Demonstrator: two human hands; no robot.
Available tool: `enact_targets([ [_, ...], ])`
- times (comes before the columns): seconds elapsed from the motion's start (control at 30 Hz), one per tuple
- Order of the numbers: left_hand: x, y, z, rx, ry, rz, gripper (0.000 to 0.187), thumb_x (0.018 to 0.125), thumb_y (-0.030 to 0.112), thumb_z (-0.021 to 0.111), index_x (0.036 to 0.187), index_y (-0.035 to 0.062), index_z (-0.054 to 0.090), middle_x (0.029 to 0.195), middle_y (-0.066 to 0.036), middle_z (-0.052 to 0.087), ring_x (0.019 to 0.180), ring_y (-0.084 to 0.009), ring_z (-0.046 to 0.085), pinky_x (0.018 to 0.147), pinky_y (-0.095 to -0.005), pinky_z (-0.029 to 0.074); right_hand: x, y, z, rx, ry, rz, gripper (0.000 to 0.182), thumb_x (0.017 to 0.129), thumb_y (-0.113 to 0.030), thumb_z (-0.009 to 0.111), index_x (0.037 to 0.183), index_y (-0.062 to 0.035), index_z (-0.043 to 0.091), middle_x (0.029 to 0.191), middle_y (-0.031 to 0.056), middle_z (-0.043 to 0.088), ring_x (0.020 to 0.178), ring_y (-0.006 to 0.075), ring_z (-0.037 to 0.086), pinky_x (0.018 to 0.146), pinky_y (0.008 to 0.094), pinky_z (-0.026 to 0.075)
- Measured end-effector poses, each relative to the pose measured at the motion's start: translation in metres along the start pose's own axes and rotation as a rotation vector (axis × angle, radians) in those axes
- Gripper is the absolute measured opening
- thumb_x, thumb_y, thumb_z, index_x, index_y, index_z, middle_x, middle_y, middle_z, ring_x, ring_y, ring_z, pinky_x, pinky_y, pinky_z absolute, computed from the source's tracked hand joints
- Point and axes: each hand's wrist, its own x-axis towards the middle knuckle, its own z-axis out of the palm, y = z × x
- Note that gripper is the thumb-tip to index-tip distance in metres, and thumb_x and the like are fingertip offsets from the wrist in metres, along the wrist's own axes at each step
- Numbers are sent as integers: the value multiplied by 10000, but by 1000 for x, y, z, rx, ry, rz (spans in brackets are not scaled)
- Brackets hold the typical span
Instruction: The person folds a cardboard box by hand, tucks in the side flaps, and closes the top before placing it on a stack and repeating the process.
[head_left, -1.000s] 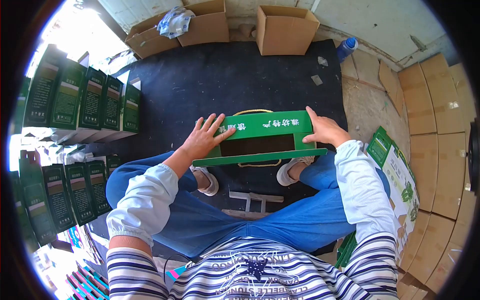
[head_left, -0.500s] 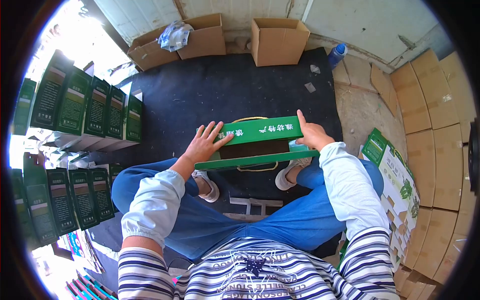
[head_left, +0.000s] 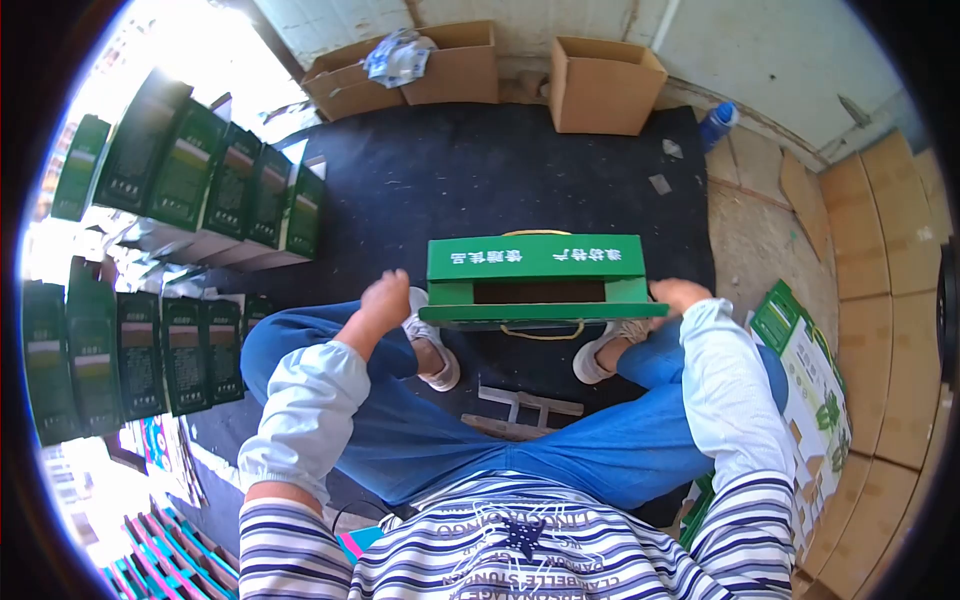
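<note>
A green carton (head_left: 535,257) with white lettering and cord handles stands on the black mat between my feet, its top partly open over a dark inside. My right hand (head_left: 680,294) is at the right end of the carton, fingers bent against the corner of the front flap. Away from the carton, to its left, my left hand (head_left: 388,300) hovers above my knee with its fingers curled; whether anything is in them is hidden.
Rows of green cartons (head_left: 180,165) stand at the left. Open brown boxes (head_left: 605,88) line the back wall, near a blue bottle (head_left: 718,122). Stacked brown cartons (head_left: 870,340) and flat printed cardboard (head_left: 800,370) are at the right. A small wooden frame (head_left: 520,408) lies between my legs.
My left hand has come off the carton's top and moved left. My right hand has shifted down to the front flap's corner. The whole view has shifted, with surroundings now further right.
</note>
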Motion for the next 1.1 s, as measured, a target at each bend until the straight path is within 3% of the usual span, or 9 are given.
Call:
enact_targets([
  [0.1,34,-38,75,-306,-187,736,584,671,236,776,1194,69,577,1139,-188,616,985,-351,615,863,-405,486,28,16,34,285,-181,-143,514,627,-239,825,1078,-70,646,1000,129,682,913,252,646,803,367,505],
  [0.2,24,-3,51,-443,-224,592,561,666,285,786,1156,74,613,1084,-161,646,1062,-323,587,903,-374,459,46,37,41,218,-84,-408,604,700,-386,787,1189,-89,595,1078,118,658,963,232,628,811,366,502],
  [0.3,39,-3,38,-714,-189,374,544,708,316,767,1161,55,616,1099,-152,645,1065,-293,590,923,-349,447,13,5,7,704,-70,-23,741,725,-447,765,1303,-70,495,1217,117,588,1083,274,571,818,353,494],
  [0.63,90,-10,-28,-1304,228,59,646,795,359,734,1237,-59,515,1141,-167,613,1061,-229,583,931,-341,442,86,-37,-19,1172,318,46,681,851,-582,551,1294,-71,473,1197,92,559,1010,234,567,765,365,499],
  [0.8,146,-56,-56,-1069,395,-129,713,755,347,759,1241,-89,471,1089,-189,623,909,-216,648,774,-314,524,151,-81,-43,1249,289,91,615,843,-594,547,1146,-60,585,965,33,624,754,135,587,612,319,494],
  [0.9,152,-69,-68,-785,668,-264,861,701,469,751,1275,-88,432,1194,-230,561,1071,-291,591,901,-395,476,208,-110,-31,1335,317,15,625,841,-560,572,1179,-34,563,969,57,623,755,147,593,584,322,499],
  [0.97,152,-66,-50,-445,640,-251,922,680,557,722,1315,-39,417,1277,-230,494,1180,-329,502,974,-430,415,231,-143,-19,1188,369,11,647,839,-513,598,1220,4,519,982,98,628,765,186,614,568,329,512],
  [1.03,147,-54,-28,-419,211,-257,944,680,614,688,1374,57,375,1381,-218,390,1266,-341,411,997,-478,380,255,-161,0,1072,301,-30,677,840,-471,606,1312,-19,429,1044,183,629,872,282,646,611,367,537],
  [1.1,133,-35,-1,-136,266,-200,963,684,610,689,1377,31,355,1411,-242,350,1303,-384,357,1010,-555,334,274,-172,15,969,382,13,666,847,-466,595,1345,-68,401,1052,197,625,897,299,650,601,380,542],
])
